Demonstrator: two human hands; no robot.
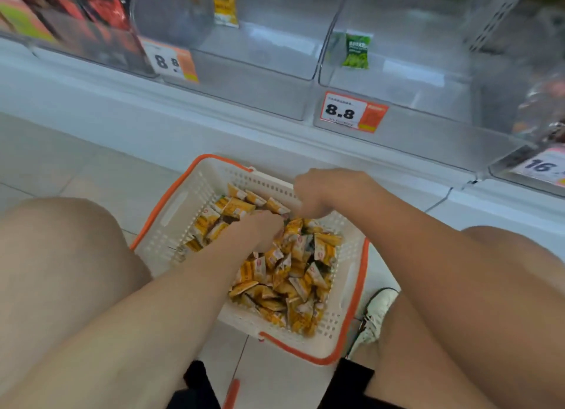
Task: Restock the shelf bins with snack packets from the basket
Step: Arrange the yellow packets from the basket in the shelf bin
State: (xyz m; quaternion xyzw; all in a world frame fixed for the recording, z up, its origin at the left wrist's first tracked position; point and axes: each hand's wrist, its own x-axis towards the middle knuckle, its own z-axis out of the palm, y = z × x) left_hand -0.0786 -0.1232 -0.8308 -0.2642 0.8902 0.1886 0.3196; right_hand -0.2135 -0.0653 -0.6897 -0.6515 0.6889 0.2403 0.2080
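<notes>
Where bare floor tiles (61, 151) lie at the left, there's free room beside the basket (171, 222), set on the floor just below the shelf edge (122, 103). Above it the middle bin (269, 60) holds one yellow packet (225, 3) w/ lots of room. Left hand (260, 231) is sunk in the snack packets (302, 274) filling the basket, fingertips buried: can't tell if it grips. Right hand (318, 194) hangs by the far rim, blurred, fingers prob. curled; grip unreadable. Right bin (428, 81): one green packet (356, 51). Far-right bin (538, 118) cut off by frame.
</notes>
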